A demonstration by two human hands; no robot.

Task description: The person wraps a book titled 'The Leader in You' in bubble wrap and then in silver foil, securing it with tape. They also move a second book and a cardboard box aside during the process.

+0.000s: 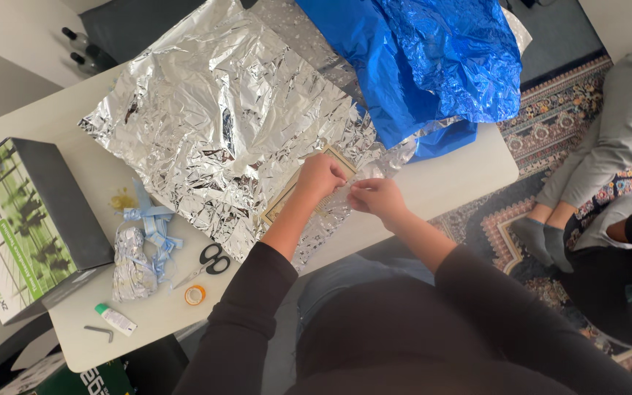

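I see both hands at the near edge of the table (469,172), mid-frame. Left hand (319,178) is curled, fingertips pressed onto a flat rectangular item with a gold-coloured border (284,199) that lies partly under the foil. Right hand (378,197) is pinched shut on the foil's near edge, just right of the left one. The hands are close but apart.

One large silver foil sheet (221,117), heavily crinkled, shiny, covers the table's middle. One blue foil sheet (433,58), same crumpled metallic texture, bunched at far right and overlapping the silver one.

Left of the hands, near edge: one pair of scissors (210,262), black handles, steel blades, shut. Just nearer: one small roll of clear tape (195,295) with an orange core. Left of those: one crumpled silver foil bundle (132,265) tied with pale blue ribbon (156,223), looped in a bow. Nearer still: one small white tube with a green cap (116,319) and one bent metal hex key (99,332).

Far left: one cardboard box (23,219), dark sides, green-and-white printed face.

The table is white, smooth, with rounded corners. On the right, a patterned rug (543,124) and another person (608,190) sitting on it, in grey trousers and grey socks.
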